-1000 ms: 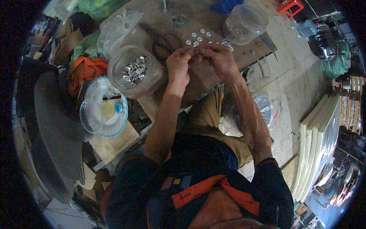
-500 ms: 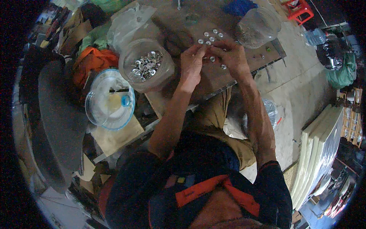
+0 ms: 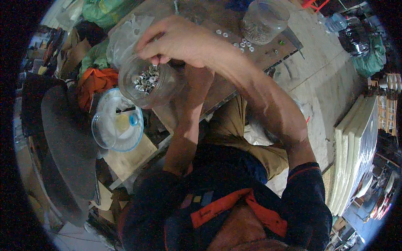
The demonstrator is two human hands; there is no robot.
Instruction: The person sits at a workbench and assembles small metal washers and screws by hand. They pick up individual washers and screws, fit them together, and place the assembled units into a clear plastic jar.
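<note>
My right hand (image 3: 173, 39) reaches across to the left over a clear plastic jar (image 3: 125, 90) that holds many small shiny metal pieces (image 3: 145, 80). Its fingers are bent and pressed together at the jar's mouth; a small bright spot shows at the fingertips, too small to name. Beneath the right wrist is my left hand (image 3: 200, 77), just right of the jar, its fingers hidden by the right hand. Several small round clear-and-silver pieces (image 3: 243, 44) lie scattered on the brown work board (image 3: 268, 56) to the right.
Another clear jar (image 3: 264, 23) with small grey contents stands at the far right of the board. Left of the board are a blue-rimmed plate (image 3: 125, 144), a clear lid (image 3: 102, 129) and an orange cloth (image 3: 96, 81). White-wrapped panels (image 3: 356, 150) stand at right.
My right hand has swung left from the small round pieces to the jar's mouth. My left hand has drawn back slightly left and now lies under the right wrist. The view has shifted slightly.
</note>
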